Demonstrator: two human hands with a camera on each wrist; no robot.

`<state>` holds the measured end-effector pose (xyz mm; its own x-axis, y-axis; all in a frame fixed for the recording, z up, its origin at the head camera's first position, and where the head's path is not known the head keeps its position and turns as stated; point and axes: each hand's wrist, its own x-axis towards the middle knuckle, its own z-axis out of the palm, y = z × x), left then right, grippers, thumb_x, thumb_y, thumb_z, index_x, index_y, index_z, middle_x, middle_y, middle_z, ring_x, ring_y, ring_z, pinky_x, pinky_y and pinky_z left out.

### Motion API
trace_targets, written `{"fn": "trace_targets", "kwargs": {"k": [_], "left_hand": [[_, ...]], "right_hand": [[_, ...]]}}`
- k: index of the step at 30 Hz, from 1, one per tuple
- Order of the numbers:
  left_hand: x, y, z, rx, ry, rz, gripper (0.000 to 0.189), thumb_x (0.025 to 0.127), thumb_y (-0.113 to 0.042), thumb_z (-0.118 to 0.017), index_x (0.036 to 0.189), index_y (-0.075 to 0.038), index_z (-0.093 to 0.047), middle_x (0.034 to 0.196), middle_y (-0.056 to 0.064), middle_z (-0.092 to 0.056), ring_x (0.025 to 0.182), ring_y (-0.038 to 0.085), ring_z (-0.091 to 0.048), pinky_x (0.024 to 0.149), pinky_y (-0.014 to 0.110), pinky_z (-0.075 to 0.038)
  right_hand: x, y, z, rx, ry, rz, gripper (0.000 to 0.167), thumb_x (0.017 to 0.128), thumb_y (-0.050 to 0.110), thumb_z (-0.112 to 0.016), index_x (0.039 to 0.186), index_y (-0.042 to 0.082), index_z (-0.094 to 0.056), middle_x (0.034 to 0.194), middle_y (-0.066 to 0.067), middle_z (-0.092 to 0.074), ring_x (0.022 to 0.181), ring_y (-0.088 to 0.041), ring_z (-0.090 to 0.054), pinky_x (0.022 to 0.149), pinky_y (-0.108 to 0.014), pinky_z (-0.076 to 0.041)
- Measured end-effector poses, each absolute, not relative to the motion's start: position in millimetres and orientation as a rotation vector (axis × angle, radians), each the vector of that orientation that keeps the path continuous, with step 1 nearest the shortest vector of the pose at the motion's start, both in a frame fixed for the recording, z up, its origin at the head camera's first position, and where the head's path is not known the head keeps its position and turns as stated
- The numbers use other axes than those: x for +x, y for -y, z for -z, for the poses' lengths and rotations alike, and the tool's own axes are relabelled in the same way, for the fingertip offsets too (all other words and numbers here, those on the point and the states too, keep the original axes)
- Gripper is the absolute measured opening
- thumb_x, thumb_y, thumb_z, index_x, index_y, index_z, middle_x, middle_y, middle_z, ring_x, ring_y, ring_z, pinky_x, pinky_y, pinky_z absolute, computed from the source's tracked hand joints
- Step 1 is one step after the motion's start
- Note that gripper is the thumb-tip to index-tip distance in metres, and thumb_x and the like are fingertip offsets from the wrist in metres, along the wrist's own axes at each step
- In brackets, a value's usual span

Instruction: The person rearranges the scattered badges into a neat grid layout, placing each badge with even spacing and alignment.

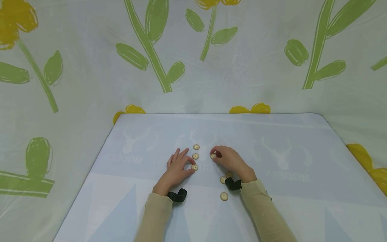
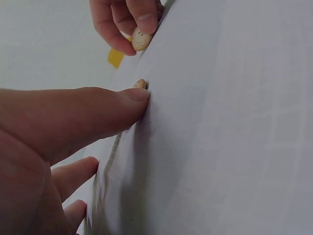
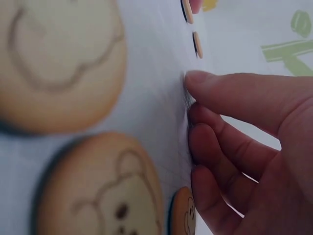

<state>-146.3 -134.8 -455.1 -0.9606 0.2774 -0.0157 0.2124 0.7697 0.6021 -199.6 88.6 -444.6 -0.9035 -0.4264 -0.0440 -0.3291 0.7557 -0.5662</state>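
Observation:
On the table, my left hand (image 1: 177,169) pinches a round wooden disc (image 1: 195,167) between thumb and index finger, its other fingers spread. The left wrist view shows the thumb over most of that disc (image 2: 140,83). Across from it, my right hand (image 1: 230,159) holds another wooden disc (image 1: 213,156) by its edge, with thumb and fingertips. Its face shows small drawn marks in the left wrist view; the right wrist view hides it behind the fingers. Beyond the left hand's disc, a middle disc (image 1: 195,156) and a far disc (image 1: 196,147) line up in a column.
By the right wrist lie a disc (image 1: 223,180) and a partly covered disc (image 1: 229,174); a nearer disc (image 1: 224,196) lies toward me. A bear face is drawn on one disc (image 3: 122,196). The pale table (image 1: 290,215) meets a flower-patterned curtain (image 1: 242,84) behind.

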Motion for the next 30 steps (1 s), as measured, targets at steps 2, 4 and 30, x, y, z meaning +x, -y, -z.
{"fn": "trace_targets", "kwargs": {"k": [2, 4, 30], "left_hand": [[-146.2, 134.6, 455.2, 0.397, -2.857, -0.955, 0.013, 0.08, -0.026, -0.065, 0.09, -0.024, -0.056, 0.144, 0.006, -0.025, 0.134, 0.032, -0.001, 0.101, 0.054, -0.001], [-146.0, 134.5, 455.0, 0.4, -2.855, -0.961, 0.013, 0.08, -0.026, -0.065, 0.09, -0.024, -0.056, 0.144, 0.007, -0.025, 0.134, 0.033, -0.001, 0.101, 0.054, -0.001], [-145.9, 134.7, 453.8, 0.414, -2.844, -0.984, 0.013, 0.08, -0.025, -0.064, 0.089, -0.023, -0.056, 0.144, 0.008, -0.025, 0.134, 0.032, -0.001, 0.101, 0.053, -0.001]], "right_hand": [[-199.3, -89.7, 444.5, -0.603, -2.768, 0.863, 0.017, 0.08, 0.016, -0.066, 0.096, 0.017, -0.061, 0.078, 0.004, -0.055, 0.072, -0.013, -0.048, 0.068, -0.029, -0.041], [-199.2, -90.9, 444.5, -0.596, -2.757, 0.873, 0.017, 0.079, 0.017, -0.067, 0.096, 0.018, -0.062, 0.076, 0.005, -0.055, 0.071, -0.013, -0.048, 0.067, -0.028, -0.042], [-203.0, -102.2, 441.1, -0.551, -2.635, 0.972, 0.019, 0.081, 0.014, -0.065, 0.099, 0.017, -0.061, 0.084, 0.004, -0.058, 0.076, -0.012, -0.051, 0.07, -0.03, -0.042]]}}
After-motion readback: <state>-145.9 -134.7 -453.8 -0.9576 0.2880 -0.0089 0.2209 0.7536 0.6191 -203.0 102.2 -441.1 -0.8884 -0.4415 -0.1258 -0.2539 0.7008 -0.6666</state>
